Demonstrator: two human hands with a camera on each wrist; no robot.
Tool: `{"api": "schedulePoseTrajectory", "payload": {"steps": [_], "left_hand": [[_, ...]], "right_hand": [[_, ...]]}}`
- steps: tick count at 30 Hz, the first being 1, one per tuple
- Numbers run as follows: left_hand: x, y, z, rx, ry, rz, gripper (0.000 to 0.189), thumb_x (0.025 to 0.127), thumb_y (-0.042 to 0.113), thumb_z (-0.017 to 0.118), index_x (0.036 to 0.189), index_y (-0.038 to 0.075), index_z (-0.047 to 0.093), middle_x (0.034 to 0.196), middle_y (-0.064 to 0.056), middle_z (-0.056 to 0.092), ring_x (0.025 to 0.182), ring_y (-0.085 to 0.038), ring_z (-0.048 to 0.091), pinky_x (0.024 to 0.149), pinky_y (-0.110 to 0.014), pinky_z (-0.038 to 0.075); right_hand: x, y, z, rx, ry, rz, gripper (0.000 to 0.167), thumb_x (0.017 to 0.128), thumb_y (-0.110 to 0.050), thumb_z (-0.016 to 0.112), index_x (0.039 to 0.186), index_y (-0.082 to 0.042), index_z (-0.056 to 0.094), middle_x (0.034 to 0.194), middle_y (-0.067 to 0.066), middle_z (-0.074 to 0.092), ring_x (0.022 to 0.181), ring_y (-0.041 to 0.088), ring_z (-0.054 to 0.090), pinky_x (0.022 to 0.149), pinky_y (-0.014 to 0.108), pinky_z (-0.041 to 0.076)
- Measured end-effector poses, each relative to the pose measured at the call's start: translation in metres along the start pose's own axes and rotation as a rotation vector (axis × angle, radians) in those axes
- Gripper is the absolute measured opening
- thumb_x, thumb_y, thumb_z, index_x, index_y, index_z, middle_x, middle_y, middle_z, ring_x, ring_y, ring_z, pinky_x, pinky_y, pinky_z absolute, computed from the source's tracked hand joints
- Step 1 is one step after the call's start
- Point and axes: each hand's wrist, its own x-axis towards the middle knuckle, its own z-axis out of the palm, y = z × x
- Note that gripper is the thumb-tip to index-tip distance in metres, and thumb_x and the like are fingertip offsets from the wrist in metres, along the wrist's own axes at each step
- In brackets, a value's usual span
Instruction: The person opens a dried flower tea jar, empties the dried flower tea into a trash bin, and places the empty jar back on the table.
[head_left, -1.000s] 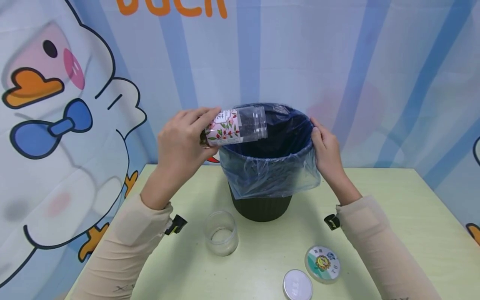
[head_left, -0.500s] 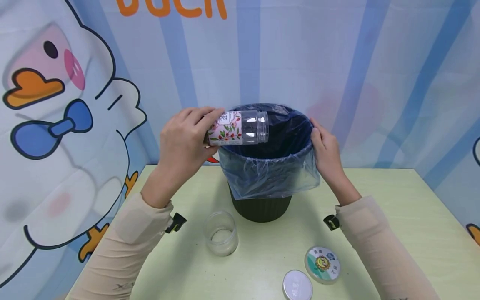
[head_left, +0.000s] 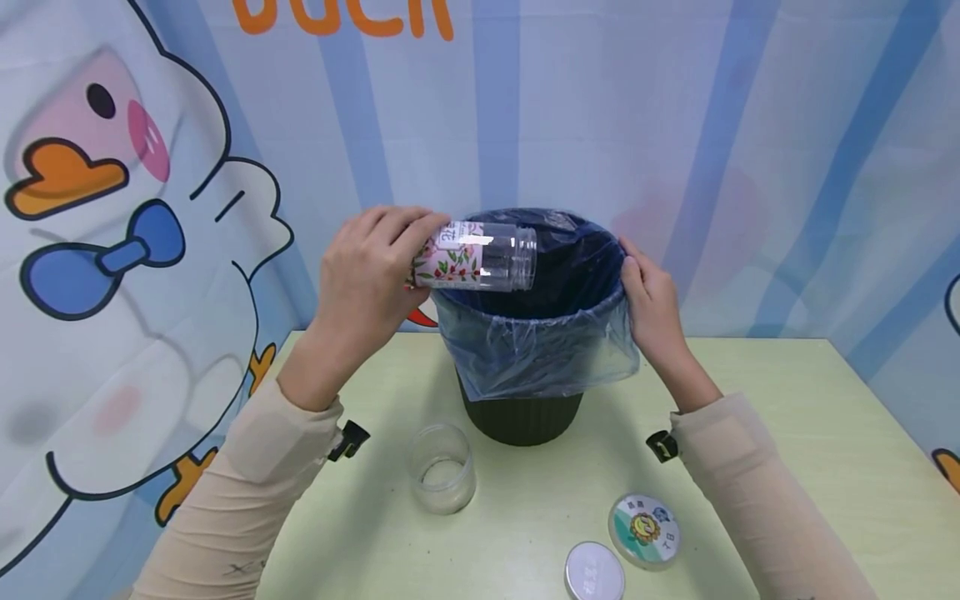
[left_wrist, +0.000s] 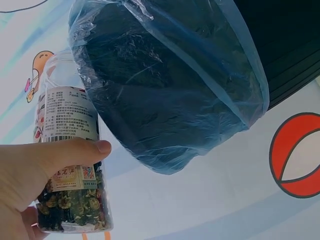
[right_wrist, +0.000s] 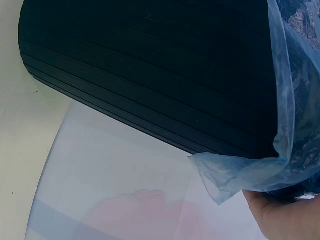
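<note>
My left hand grips a clear plastic jar with a flowered label, tipped on its side, its uncapped mouth over the bin's opening. Dried, dark flower-like bits lie in the jar's bottom end in the left wrist view. A black trash bin stands upright on the table, lined with a blue plastic bag folded over its rim. At the bin's right side, my right hand pinches the bagged rim, thumb on the near side. In the right wrist view its fingertips are hidden by the bag.
On the pale green table stands a clear open cup-like container, in front of the bin to the left. A silvery round lid and a round lid with a sunflower picture lie near the right forearm. A printed curtain hangs behind.
The jar has turned slightly in my left hand's hold and levelled a little, its mouth still over the bin. My right hand stays on the rim.
</note>
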Motion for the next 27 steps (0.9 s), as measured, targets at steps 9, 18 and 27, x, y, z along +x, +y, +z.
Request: {"api": "schedulePoseTrajectory", "payload": {"steps": [9,18,27], "left_hand": [[0.0005,-0.0022,0.0011,0.012,-0.008,0.023,0.061,0.069,0.004,0.089,0.125,0.010,0.066,0.122,-0.011,0.066,0.112,-0.034,0.058,0.096,-0.051,0.047],[0.0036,-0.0026,0.0011,0.032,-0.001,0.049,0.058,0.069,0.002,0.087,0.122,0.010,0.066,0.120,-0.010,0.066,0.113,-0.033,0.058,0.102,-0.049,0.044],[0.0062,-0.0015,0.0006,0.037,-0.012,0.045,0.059,0.068,0.002,0.089,0.122,0.010,0.067,0.121,-0.010,0.066,0.116,-0.032,0.058,0.111,-0.045,0.037]], "right_hand": [[-0.0001,0.0006,0.0003,-0.011,0.000,0.003,0.048,0.110,-0.024,0.033,0.150,0.003,0.038,0.155,0.020,0.035,0.144,0.030,0.030,0.117,0.045,0.025],[0.0010,0.0017,0.0005,-0.006,0.001,-0.001,0.049,0.110,-0.023,0.033,0.149,0.005,0.038,0.154,0.020,0.035,0.144,0.031,0.030,0.117,0.045,0.025],[0.0005,0.0004,0.0007,0.000,0.007,0.003,0.049,0.109,-0.024,0.033,0.150,0.003,0.039,0.152,0.022,0.039,0.141,0.029,0.034,0.115,0.043,0.028]]}}
